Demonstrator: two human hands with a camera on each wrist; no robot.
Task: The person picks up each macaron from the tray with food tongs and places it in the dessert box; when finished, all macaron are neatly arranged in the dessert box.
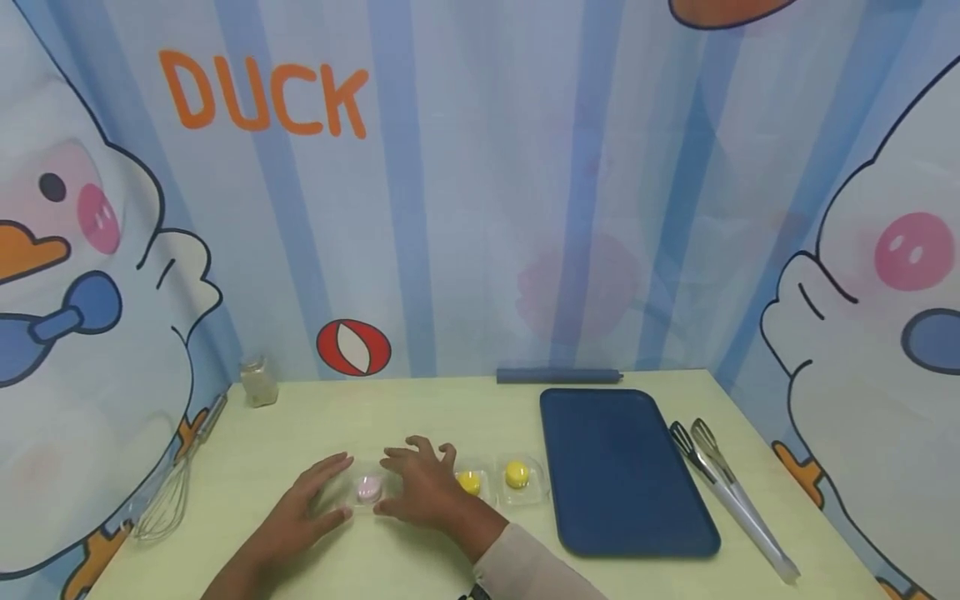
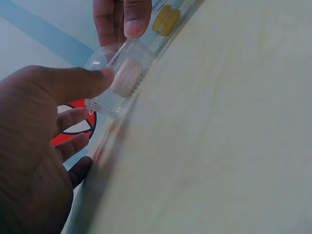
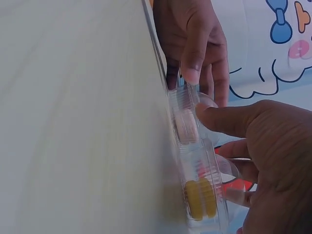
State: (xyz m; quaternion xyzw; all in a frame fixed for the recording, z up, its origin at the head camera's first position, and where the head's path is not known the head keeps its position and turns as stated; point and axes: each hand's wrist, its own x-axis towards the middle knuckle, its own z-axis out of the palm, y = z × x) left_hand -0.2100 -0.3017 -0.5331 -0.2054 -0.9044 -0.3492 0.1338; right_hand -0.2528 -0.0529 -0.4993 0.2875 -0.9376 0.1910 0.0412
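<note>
A pink macaron (image 1: 368, 488) sits in a clear plastic box (image 2: 105, 101) between my two hands. My left hand (image 1: 300, 510) is at the box's left end, its thumb on the near side and the other fingers loosely spread. From the right, my right hand (image 1: 426, 492) reaches over with fingers spread; its thumb (image 3: 214, 117) is at the near edge of the box. Whether every fingertip touches the plastic is hidden. To the right are a yellow macaron (image 1: 469, 482) in a clear box, partly behind my right hand, and another yellow macaron (image 1: 517, 474) in its own box.
A dark blue tray (image 1: 630, 475) lies right of the boxes, with metal tongs (image 1: 738, 500) beyond it. At the back are a blue rolled cylinder (image 1: 558, 376) and a small glass jar (image 1: 258, 383). A whisk (image 1: 176, 487) lies along the left edge.
</note>
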